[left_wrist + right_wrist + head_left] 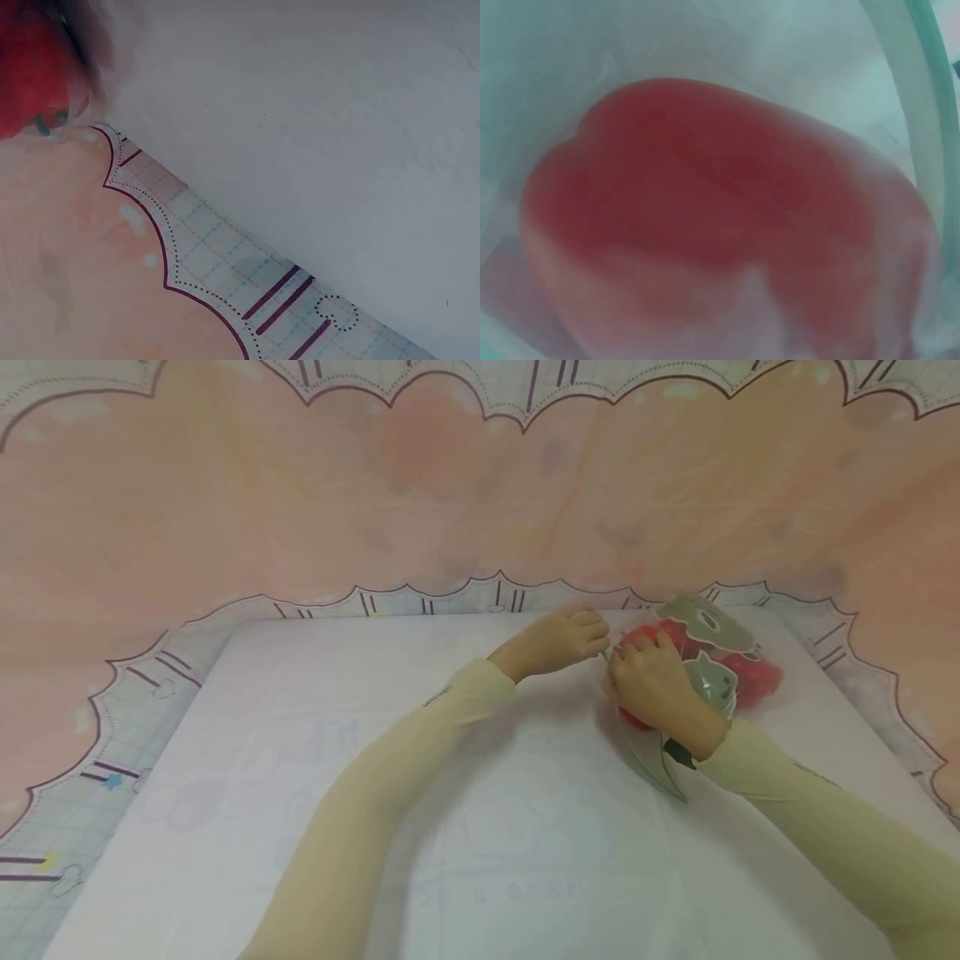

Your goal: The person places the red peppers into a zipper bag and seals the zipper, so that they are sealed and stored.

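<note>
A clear plastic bag (708,622) with green printed patches lies at the far right of the table. Red bell peppers (753,679) show through its film; one bell pepper (720,180) fills much of the right wrist view. My left hand (562,639) pinches the bag's green-lined edge at its left side, with fingers curled. Close beside it, my right hand (648,685) grips the bag over the peppers, covering part of them. A green strip of the bag loops down below the right hand. Neither hand shows in the wrist views.
The white table (480,810) stretches in front and to the left. A pink and white patterned cloth (420,502) rises behind it and borders its sides. A dark strap piece (678,753) shows under the right wrist.
</note>
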`<state>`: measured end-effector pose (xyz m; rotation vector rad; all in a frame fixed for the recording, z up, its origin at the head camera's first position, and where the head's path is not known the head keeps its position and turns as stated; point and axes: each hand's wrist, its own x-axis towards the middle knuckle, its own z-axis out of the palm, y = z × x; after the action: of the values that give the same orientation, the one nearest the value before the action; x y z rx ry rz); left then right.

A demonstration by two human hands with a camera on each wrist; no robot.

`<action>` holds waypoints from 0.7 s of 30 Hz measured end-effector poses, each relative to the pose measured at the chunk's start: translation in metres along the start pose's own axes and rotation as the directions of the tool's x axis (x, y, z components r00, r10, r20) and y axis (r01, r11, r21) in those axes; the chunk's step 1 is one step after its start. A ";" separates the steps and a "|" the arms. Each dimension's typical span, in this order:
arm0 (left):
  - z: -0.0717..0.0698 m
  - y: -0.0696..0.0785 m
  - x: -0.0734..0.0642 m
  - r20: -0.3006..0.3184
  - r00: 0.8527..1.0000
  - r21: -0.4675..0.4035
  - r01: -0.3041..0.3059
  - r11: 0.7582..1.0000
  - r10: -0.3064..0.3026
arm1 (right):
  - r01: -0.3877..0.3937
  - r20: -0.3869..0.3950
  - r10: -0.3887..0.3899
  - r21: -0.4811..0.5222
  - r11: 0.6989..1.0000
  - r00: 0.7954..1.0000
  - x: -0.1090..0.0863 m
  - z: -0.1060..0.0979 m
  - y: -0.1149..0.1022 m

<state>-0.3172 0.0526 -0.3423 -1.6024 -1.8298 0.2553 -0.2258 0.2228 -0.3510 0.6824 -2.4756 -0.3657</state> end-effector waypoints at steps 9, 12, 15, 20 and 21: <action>-0.006 -0.004 0.009 0.037 0.997 0.085 0.067 0.994 -0.070 | 0.000 -0.047 -0.001 -0.023 1.000 0.999 0.004 -0.004 0.000; -0.001 -0.009 0.009 0.018 0.994 0.113 0.109 0.988 -0.111 | -0.001 -0.040 0.000 -0.020 1.000 0.999 0.006 -0.005 0.001; 0.003 -0.016 0.007 0.013 0.990 0.106 0.138 0.985 -0.140 | 0.013 -0.023 -0.014 -0.034 0.999 1.000 0.005 -0.005 0.000; 0.014 -0.028 -0.004 0.059 0.980 0.088 0.186 0.979 -0.191 | 0.041 0.004 -0.041 -0.045 0.998 0.999 -0.001 -0.004 -0.005; 0.016 -0.030 -0.006 0.068 0.977 0.085 0.198 0.977 -0.204 | 0.043 0.010 -0.043 -0.041 0.998 0.999 -0.002 -0.004 -0.006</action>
<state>-0.3508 0.0445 -0.3396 -1.3597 -1.9991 0.2960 -0.2199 0.2184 -0.3509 0.7197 -2.4584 -0.4356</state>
